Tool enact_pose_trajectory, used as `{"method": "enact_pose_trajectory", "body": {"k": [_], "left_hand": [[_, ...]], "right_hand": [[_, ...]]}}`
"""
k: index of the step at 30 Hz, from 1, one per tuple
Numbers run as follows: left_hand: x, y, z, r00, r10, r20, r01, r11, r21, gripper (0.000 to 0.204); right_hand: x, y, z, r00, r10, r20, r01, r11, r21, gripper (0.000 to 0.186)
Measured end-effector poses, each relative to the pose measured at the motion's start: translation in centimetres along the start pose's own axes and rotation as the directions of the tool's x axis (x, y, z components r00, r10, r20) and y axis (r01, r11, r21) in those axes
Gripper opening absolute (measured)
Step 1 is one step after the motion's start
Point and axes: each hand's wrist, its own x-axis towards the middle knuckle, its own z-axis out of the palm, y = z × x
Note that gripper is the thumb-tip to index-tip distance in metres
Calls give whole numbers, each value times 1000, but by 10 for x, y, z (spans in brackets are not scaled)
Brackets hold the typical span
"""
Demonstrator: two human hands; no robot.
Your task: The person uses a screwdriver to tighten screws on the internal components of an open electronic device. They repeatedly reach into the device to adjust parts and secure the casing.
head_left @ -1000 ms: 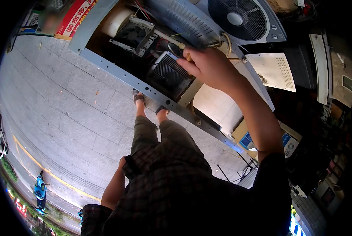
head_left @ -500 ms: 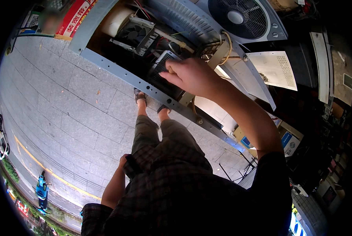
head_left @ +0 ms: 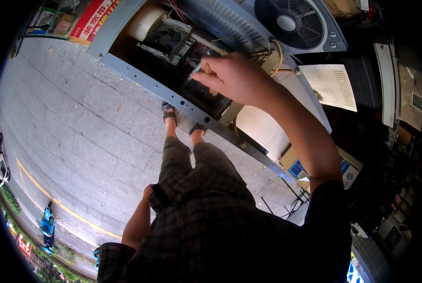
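My right hand (head_left: 227, 75) is closed over the finned grey metal block (head_left: 195, 88) inside an open sheet-metal casing (head_left: 152, 85). What its curled fingers hold is too hidden to make out. Just above it are a small black fan (head_left: 167, 38) in a metal bracket, thin red wires and a pale tube (head_left: 204, 41). A white cylinder (head_left: 142, 24) sits at the casing's upper left. Down by my left hip, my left hand (head_left: 148, 193) rests against a dark item on my checked clothing, its fingers mostly hidden.
A grey box fan (head_left: 303, 21) lies upper right, beside a perforated cream panel (head_left: 328, 87). Cardboard boxes (head_left: 296, 155) and dark clutter fill the right side. Below the casing are my feet on grey paving (head_left: 102, 132). Scooters (head_left: 48, 224) stand at the left roadside.
My right hand shifted down and left from beside the pale tube, then slightly up, staying over the finned block. My left hand has stayed by my hip.
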Motion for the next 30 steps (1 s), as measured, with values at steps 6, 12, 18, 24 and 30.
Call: {"method": "enact_pose_trajectory", "body": {"k": [6, 12, 18, 24, 30], "left_hand": [[-23, 39, 8, 999, 51, -9, -49, 987, 153, 38], [-26, 35, 4, 997, 67, -30, -60, 982, 178, 36], [-20, 45, 4, 996, 90, -16, -86, 983, 162, 31], [5, 16, -4, 992, 112, -58, -109, 993, 51, 32], [-2, 19, -12, 985, 134, -105, -99, 954, 281, 35]], "right_hand": [[-3, -4, 17, 988, -5, 153, 31, 985, -167, 34], [0, -10, 29, 985, -91, 146, 103, 992, -75, 34], [-9, -7, 18, 998, -39, -50, 40, 999, 25, 28], [-31, -6, 22, 982, -168, 88, 181, 969, -167, 27], [-11, -3, -4, 973, 83, -217, -57, 991, 124, 27]]}}
